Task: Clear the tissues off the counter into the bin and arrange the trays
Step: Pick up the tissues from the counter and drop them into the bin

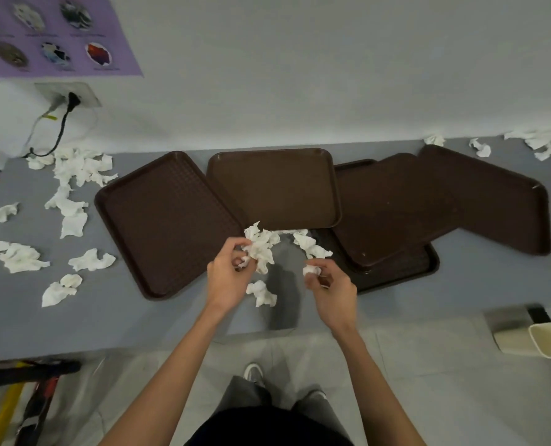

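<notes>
My left hand (227,272) grips a bunch of crumpled white tissues (261,247) above the grey counter (139,320), near the front middle. My right hand (329,284) pinches a small tissue wad (311,270). Another tissue (261,292) lies on the counter between my hands, and one more (311,246) rests by the trays. Several brown trays lie scattered: a left tray (161,220), a middle tray (274,188), and overlapping trays on the right (396,204), (499,201). A cream bin (550,342) stands on the floor at the lower right.
Many loose tissues litter the counter's left side (74,188) and the far right corner (550,146). A wall socket with a black plug (71,99) and cables sits at the back left. Tools or poles (17,391) lean below the counter at left.
</notes>
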`<state>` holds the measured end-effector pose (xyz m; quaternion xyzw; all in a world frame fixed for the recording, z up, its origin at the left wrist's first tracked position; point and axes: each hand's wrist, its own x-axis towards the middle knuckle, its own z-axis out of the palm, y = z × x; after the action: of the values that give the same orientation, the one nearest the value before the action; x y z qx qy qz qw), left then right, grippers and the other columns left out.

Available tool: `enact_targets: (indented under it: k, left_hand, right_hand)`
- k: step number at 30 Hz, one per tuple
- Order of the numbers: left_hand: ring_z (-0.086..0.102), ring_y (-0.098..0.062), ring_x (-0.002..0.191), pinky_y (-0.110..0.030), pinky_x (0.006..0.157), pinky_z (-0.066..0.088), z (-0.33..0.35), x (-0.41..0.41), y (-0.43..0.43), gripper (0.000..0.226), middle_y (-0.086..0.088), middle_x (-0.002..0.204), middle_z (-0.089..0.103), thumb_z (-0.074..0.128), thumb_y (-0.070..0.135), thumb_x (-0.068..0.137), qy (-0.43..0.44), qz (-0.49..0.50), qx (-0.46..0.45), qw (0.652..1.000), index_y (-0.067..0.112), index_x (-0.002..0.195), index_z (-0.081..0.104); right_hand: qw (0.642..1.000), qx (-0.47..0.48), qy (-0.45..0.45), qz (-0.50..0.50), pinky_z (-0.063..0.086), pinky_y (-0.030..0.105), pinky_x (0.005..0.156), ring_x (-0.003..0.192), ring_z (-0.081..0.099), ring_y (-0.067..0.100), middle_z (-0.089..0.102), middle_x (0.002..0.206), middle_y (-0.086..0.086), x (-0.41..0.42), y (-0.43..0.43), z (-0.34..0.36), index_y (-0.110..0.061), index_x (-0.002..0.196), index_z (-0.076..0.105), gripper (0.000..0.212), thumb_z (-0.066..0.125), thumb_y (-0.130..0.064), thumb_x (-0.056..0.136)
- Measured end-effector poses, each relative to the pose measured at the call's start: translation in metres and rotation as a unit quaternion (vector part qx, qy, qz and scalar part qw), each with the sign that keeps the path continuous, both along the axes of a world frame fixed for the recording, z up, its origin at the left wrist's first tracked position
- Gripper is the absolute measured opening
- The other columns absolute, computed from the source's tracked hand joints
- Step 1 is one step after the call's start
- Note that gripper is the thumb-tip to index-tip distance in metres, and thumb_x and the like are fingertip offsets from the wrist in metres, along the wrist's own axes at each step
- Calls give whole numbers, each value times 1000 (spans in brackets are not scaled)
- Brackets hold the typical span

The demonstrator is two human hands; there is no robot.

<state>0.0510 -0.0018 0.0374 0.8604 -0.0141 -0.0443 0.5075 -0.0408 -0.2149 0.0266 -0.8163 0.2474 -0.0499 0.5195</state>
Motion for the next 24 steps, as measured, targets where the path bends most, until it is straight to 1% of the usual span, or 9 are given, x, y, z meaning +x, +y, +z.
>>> enact_targets:
  k: [1,4,8,11,14,17,19,22,24]
  left_hand:
    - [69,-4,77,-19,75,53,2,-3,-12,28,14,85,75,75,13,87,-3,-14,-5,1000,33,104,69]
    - [64,0,82,-17,78,52,6,-16,-56,21,21,92,74,76,17,90,7,-41,-16,999,33,104,75]
    - [65,2,83,-11,75,50,7,-44,-126,17,22,90,74,78,20,89,19,-72,-24,997,33,100,76]
    - [69,-1,86,-18,77,54,9,-70,-185,15,18,96,75,79,26,89,22,-103,-20,994,31,104,77]
    - [69,-2,84,-23,77,57,13,-103,-250,17,13,100,76,80,23,89,26,-118,-34,992,30,104,78]
    - [72,0,84,-31,82,60,17,-139,-317,16,18,92,78,80,21,88,30,-140,-42,989,28,103,79]
    - [72,1,84,-30,84,59,20,-161,-358,16,22,89,77,80,20,87,30,-156,-49,986,31,99,79]
    - [71,2,85,-26,84,58,22,-196,-427,25,27,88,75,79,16,88,39,-201,-49,977,40,93,75]
    - [71,0,87,-30,86,60,22,-215,-472,22,24,90,76,78,14,89,61,-233,-58,969,35,96,76]
  right_hand:
    - [1000,1,-11,-13,60,34,78,82,74,5,77,87,-12,-8,-10,5,-42,114,71,23,72,-26,97]
    - [997,4,-34,-70,61,38,80,83,73,9,76,88,-9,-33,-50,19,-44,113,71,21,72,-29,97]
    - [988,-3,-54,-148,61,35,82,84,73,3,77,91,-12,-80,-115,32,-44,112,72,20,74,-30,97]
    - [981,6,-63,-186,62,37,84,84,74,2,78,95,-12,-124,-170,33,-41,112,73,17,73,-31,98]
    - [972,26,-72,-220,63,39,86,86,75,3,78,97,-12,-171,-226,35,-39,111,74,16,73,-29,98]
    - [963,34,-84,-255,63,32,85,87,75,3,78,98,-10,-217,-283,39,-37,112,73,20,75,-23,98]
    - [958,29,-82,-273,62,26,82,89,74,3,77,99,-11,-244,-318,40,-37,114,71,24,76,-21,97]
    - [947,25,-71,-313,58,20,81,93,73,3,76,101,-14,-290,-373,38,-40,113,67,26,76,-23,95]
    - [936,25,-66,-344,57,18,81,93,71,0,76,101,-17,-317,-407,35,-39,113,66,25,76,-24,95]
